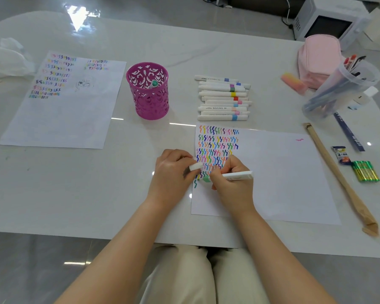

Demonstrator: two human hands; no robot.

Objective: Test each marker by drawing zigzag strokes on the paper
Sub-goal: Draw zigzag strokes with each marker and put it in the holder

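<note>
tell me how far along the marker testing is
Done: rows of coloured zigzags fill the left of the near paper, and one marker stands in the pink cup. In hand: the right hand draws with a green-banded marker while the left hand holds its cap. Left, probably: the row of markers beyond the paper.

My right hand covered the marker tip, so I could not tell whether it touched the paper. The print on the spare markers was too small to read. The frame's edge cut off the microwave.
</note>
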